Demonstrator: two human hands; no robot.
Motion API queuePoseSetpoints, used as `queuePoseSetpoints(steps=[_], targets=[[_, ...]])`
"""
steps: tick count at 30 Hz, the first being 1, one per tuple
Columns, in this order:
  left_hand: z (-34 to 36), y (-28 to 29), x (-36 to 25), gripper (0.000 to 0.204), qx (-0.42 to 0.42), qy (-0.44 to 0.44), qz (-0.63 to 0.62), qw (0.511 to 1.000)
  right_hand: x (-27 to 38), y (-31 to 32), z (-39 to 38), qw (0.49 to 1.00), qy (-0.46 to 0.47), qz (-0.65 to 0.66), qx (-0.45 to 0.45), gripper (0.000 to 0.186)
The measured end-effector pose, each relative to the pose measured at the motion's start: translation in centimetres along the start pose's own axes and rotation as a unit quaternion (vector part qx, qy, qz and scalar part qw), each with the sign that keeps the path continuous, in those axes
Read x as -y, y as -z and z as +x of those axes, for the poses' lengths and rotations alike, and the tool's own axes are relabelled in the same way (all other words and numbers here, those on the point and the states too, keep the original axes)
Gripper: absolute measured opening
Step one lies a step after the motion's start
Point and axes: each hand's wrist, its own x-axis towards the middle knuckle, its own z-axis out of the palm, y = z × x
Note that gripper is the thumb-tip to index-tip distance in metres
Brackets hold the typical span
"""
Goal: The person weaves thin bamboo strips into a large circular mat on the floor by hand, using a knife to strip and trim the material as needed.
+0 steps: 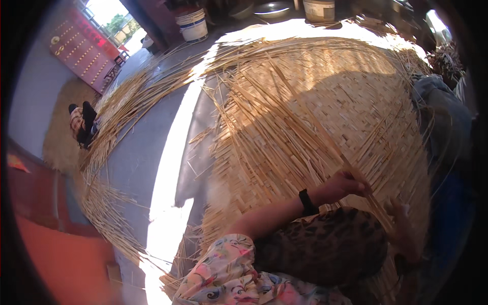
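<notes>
A large woven reed mat (351, 117) spreads before me, with many loose ends of its strips lying across the near left part. My left hand (345, 186), with a black band at the wrist, is closed on long tan reed strips (325, 134) that run up and away over the mat. Close by on the right, my right hand (404, 231) is at the near part of the same strips, its fingers bent beside them; it is dim and slightly blurred. My knee in leopard-print cloth (325, 246) rests on the mat, below my left forearm.
Loose reeds (152, 94) lie in a long band on the grey floor (137, 168) at the left. Another person (84, 122) sits far left on a second mat. Buckets (192, 25) stand at the back. Grey cloth (442, 101) lies along the right edge.
</notes>
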Motion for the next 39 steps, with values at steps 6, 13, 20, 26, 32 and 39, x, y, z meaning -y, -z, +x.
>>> queuePoseSetpoints(steps=[6, 13, 20, 26, 32, 39], targets=[[1.0, 4.8, 0.6, 0.054, -0.005, 0.153, 0.197, 0.968, -0.8, -6.9, 10.3, 0.997, -0.016, -0.057, 0.054, 0.035], [15.6, 18.1, 1.4, 0.035, 0.014, 0.262, 0.591, 0.763, -11.0, -0.4, 5.7, 0.902, -0.146, 0.181, -0.363, 0.03], [23.0, 24.8, 11.6, 0.021, 0.039, 0.24, 0.69, 0.682, -17.4, -9.2, 11.4, 0.789, -0.155, 0.427, -0.413, 0.036], [24.8, 22.3, 12.8, 0.023, -0.138, 0.399, 0.388, 0.82, -22.8, -10.3, 21.0, 0.767, -0.223, 0.492, -0.345, 0.034], [27.6, 19.3, 8.9, 0.053, -0.077, 0.461, 0.39, 0.793, -31.1, -10.3, 29.4, 0.86, -0.291, 0.303, -0.289, 0.037], [29.2, 20.1, 9.9, 0.049, -0.112, 0.423, -0.017, 0.899, -28.3, -7.2, 27.5, 0.718, -0.311, 0.549, -0.295, 0.045]])
